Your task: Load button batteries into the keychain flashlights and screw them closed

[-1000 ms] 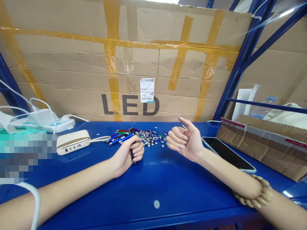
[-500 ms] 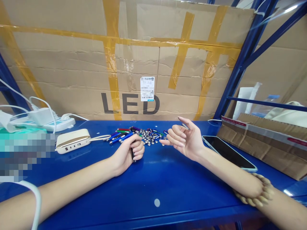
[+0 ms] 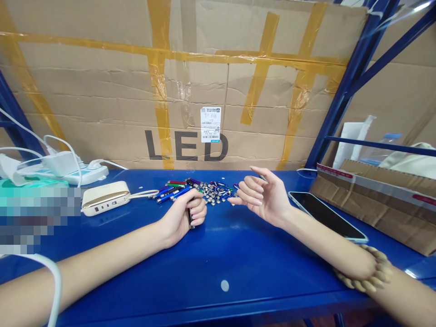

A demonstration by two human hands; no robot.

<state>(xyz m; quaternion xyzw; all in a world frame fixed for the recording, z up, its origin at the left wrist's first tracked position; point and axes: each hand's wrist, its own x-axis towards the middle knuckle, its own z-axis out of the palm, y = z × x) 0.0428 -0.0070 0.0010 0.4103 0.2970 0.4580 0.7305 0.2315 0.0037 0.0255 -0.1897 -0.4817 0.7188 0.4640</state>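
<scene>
Left hand (image 3: pixel 181 220) is clenched around a slim dark penlight (image 3: pixel 191 225) just above the blue worktop (image 3: pixel 238 263), near coloured penlights (image 3: pixel 169 191). Right hand (image 3: pixel 264 196) is held open, apparently empty, just right of silver button cells (image 3: pixel 211 193) and small carabiners (image 3: pixel 221 185), upper centre of the frame.

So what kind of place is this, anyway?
It looks like a small warehouse or packing workroom, though I can't be sure. There's a blue steel shelving rack, a taped cardboard carton printed LED, and penlights beside a heap of round metal parts.
</scene>
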